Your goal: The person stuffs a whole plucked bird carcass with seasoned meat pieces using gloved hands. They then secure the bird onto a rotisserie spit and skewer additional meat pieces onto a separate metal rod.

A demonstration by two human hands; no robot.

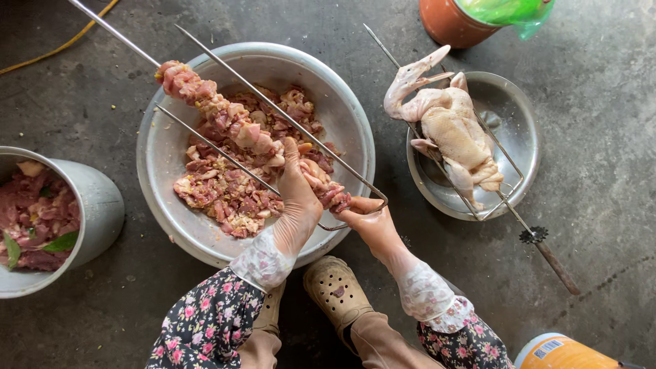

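- Head view: the left hand [298, 198] is closed around soft, slippery meat pieces [225, 119] threaded on a stiff metal skewer [273, 113] over the big bowl [355, 130].
- The right hand [369, 222] pinches the skewer's near end, the firmest place to hold.
- A spitted chicken [454, 133] rests on the right.

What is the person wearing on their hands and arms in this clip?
Both hands, left and right, wear thin translucent gloves. Pale floral-print cuffs cover the forearms, over dark sleeves patterned with pink and white flowers.
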